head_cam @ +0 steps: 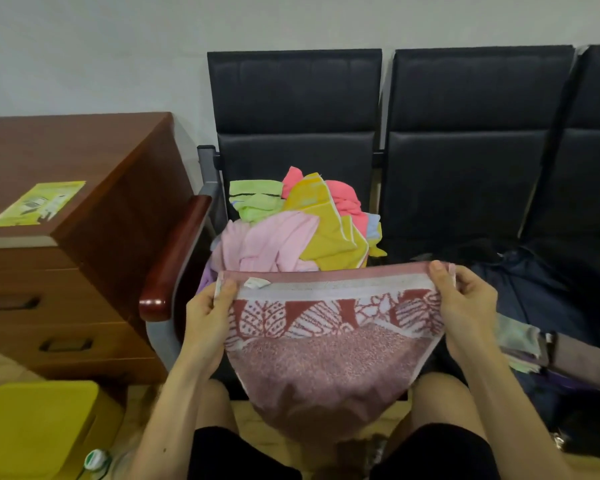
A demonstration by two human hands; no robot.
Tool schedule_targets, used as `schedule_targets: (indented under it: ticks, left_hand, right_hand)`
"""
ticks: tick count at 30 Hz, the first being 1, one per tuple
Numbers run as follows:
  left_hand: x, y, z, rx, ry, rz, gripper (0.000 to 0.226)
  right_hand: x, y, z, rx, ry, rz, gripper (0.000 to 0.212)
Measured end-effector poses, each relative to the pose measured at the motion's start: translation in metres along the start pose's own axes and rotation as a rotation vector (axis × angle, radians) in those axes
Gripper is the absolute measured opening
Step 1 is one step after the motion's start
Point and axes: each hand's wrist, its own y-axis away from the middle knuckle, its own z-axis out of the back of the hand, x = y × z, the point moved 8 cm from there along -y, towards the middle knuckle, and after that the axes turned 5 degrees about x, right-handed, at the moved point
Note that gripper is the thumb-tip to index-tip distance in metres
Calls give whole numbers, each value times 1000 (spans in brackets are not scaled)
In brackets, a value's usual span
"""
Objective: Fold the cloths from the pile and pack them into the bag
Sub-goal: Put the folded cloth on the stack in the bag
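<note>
**A pink towel held up by its top corners**

Along the wall runs a row of black padded seats (pixel 465 140), and to the left of it stands a brown wooden desk (pixel 66 237) with drawers down its front. A dark blue bag (pixel 520 292) slumps on the middle seat, to the right of the person, with some folded pieces of fabric (pixel 520 344) lying just at its near edge (whether they sit inside it or only beside it I cannot tell).

On the leftmost seat is the pile of cloths (pixel 302 223), a loose heap of green, yellow, pale pink and coral pieces. In front of the pile, over the person's bare knees, hangs the pink patterned towel (pixel 329 344), stretched flat along its top hem, with a band of leaf shapes near the top and its lower end sagging to a rounded point.

A yellow box (pixel 35 427) sits on the floor at the lower left.

The left hand (pixel 208 313) pinches the towel's top left corner, fingers curled round the edge. The right hand (pixel 465 303) grips the top right corner the same way, thumb on the near side. A small white label (pixel 257 283) shows on the hem beside the left thumb.
</note>
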Motion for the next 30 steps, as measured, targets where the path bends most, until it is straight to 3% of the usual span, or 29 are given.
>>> schedule_targets:
  ticks: [3, 9, 15, 22, 27, 30]
  left_hand:
    - [2, 4, -1, 7, -44, -45, 29]
    - [-4, 19, -18, 5, -113, -93, 29]
    - [-9, 44, -76, 196, -161, -208, 21]
    - [-15, 56, -107, 282, -257, -239, 54]
    - [-18, 56, -110, 307, -362, -299, 32]
    - [-26, 60, -110, 292, -430, -368, 35]
  right_hand:
    - [1, 11, -1, -23, 32, 19, 16]
    - [3, 46, -26, 33, 120, 60, 24]
    - [-4, 75, -66, 192, 106, 22, 11]
    - [-6, 89, -84, 251, 154, 30, 14]
    - [-2, 86, -85, 264, 117, -9, 12]
    - [2, 88, -88, 281, 128, 16, 13]
